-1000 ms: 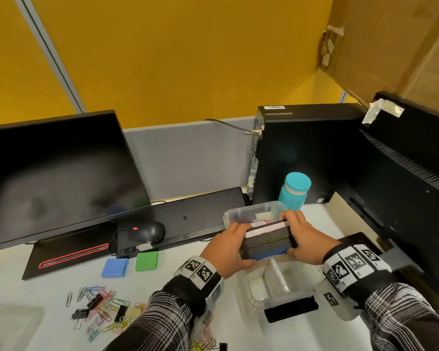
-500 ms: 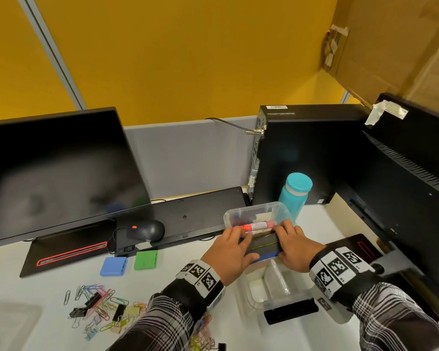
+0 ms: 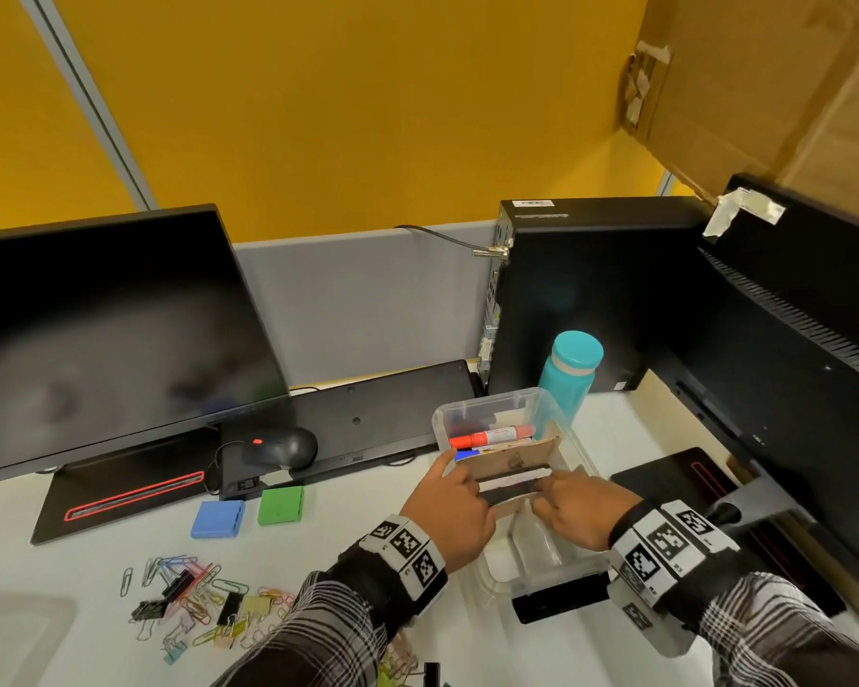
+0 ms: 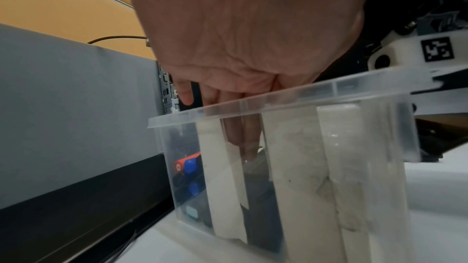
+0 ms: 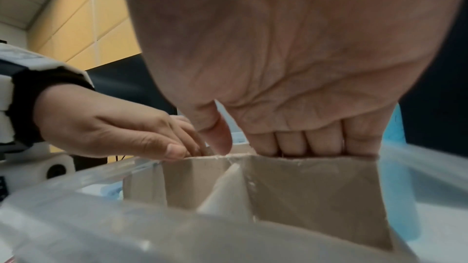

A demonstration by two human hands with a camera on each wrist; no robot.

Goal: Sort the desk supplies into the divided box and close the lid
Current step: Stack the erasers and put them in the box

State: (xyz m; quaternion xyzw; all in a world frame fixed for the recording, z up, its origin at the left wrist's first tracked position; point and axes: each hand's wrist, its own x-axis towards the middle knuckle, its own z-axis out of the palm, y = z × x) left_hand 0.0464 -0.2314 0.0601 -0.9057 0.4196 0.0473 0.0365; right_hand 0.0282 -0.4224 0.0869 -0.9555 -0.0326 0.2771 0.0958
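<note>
A clear divided box (image 3: 541, 404) stands on the white desk, split by cardboard dividers (image 3: 512, 458). A red marker (image 3: 492, 435) and other markers lie in its far compartment. A dark flat stack (image 3: 514, 483) sits low in the middle compartment. My left hand (image 3: 459, 480) reaches in from the left, and its straight fingers (image 4: 240, 139) press down on the stack. From the right, my right hand (image 3: 549, 493) has its fingers (image 5: 291, 141) dipped behind the cardboard (image 5: 303, 183) onto the same stack. The near compartments look bare.
A blue block (image 3: 218, 519) and a green block (image 3: 280, 505) lie left of the box. Several paper clips and binder clips (image 3: 194, 607) are piled at the front left. A teal bottle (image 3: 571, 374) stands behind the box, and a black bar (image 3: 561, 595) lies at its near edge. Monitors, a mouse and a computer tower ring the desk.
Both hands have brought the dark stack down from above the box into the middle compartment. The red marker behind it has come into view.
</note>
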